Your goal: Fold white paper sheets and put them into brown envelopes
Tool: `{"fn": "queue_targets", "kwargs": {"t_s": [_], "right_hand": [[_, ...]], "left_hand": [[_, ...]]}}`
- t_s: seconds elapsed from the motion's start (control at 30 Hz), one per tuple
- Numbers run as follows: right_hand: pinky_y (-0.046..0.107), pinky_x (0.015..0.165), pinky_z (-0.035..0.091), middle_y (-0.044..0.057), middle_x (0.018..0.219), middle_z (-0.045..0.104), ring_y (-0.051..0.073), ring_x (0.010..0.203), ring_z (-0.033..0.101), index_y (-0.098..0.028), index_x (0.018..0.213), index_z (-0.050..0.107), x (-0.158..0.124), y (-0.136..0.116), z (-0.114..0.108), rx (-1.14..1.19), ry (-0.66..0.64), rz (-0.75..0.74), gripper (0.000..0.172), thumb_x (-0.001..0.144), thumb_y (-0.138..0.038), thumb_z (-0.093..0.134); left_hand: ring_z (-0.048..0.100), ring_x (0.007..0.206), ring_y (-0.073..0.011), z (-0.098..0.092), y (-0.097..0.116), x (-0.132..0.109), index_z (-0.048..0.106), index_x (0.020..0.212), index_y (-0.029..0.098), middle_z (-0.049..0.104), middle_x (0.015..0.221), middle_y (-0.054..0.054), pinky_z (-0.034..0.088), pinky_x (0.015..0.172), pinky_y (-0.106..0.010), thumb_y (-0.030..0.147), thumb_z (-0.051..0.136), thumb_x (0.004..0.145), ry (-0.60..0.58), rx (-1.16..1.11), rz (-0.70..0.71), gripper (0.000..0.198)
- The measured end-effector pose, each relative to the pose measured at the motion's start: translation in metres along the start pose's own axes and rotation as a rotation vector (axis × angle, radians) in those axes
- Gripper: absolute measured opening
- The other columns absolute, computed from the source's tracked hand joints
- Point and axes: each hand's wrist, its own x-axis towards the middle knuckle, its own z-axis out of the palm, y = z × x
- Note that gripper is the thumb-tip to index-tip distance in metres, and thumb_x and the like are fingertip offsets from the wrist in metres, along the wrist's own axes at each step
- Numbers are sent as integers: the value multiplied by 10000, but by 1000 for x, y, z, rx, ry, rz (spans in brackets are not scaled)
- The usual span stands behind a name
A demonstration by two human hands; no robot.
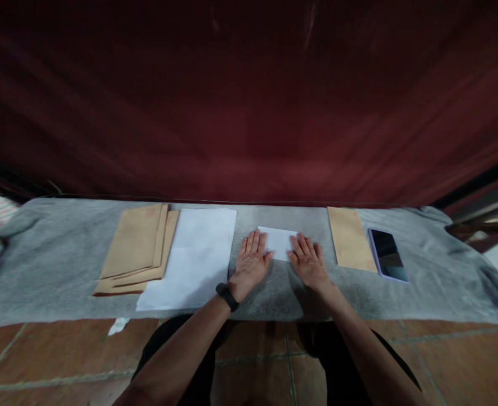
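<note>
Grey cloth (58,254) bears flat, white, perhaps folded paper (279,243) under left hand (251,263) and right hand (310,263), fingers (255,242) spread.

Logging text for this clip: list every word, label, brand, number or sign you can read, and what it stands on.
No readable text anywhere.
Brown paper stack: faint reddish marks, too blurred to read.
Single brown sheet: faint marks near the top, unreadable.
Small white paper between the hands: no text visible.
Phone: dark screen, nothing legible.

left grip (252,258): flat, palm-down | right grip (309,263): palm-down, seemingly flat
</note>
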Motion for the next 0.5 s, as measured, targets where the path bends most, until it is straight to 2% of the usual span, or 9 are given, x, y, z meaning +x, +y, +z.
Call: {"fn": "queue_targets", "kwargs": {"t_s": [0.13,0.27,0.37,0.5], "right_hand": [[576,1187,264,146,1602,403,331,1458,388,-168,1534,430,2,10,4,43,25,43,549,1032,-383,363],[586,1186,261,175,1591,410,333,1481,350,-124,1540,402,7,8,6,101,95,50,584,1024,-394,361],[567,1209,231,148,1618,372,308,1502,319,-143,1555,378,9,-2,4,128,81,-60,580,1024,-376,367],[538,1221,228,130,1617,380,278,1498,338,-178,1570,358,5,-14,0,142,-27,-225,592,1026,-410,387]], "left_hand": [[253,1539,-298,-2,3,-1,336,1571,136,276,1657,-159,217,1250,-490,452,386,1029,-4,13,-38,630],[236,1543,-318,-4,9,-1,321,1576,124,255,1661,-174,218,1241,-514,438,398,1026,-26,10,-68,639],[219,1546,-330,-7,12,-1,298,1583,111,253,1660,-183,214,1235,-543,405,406,1022,-42,-6,-66,642],[259,1525,-370,-14,14,1,341,1564,118,298,1648,-171,223,1219,-580,348,403,1020,-68,9,5,594]]}}
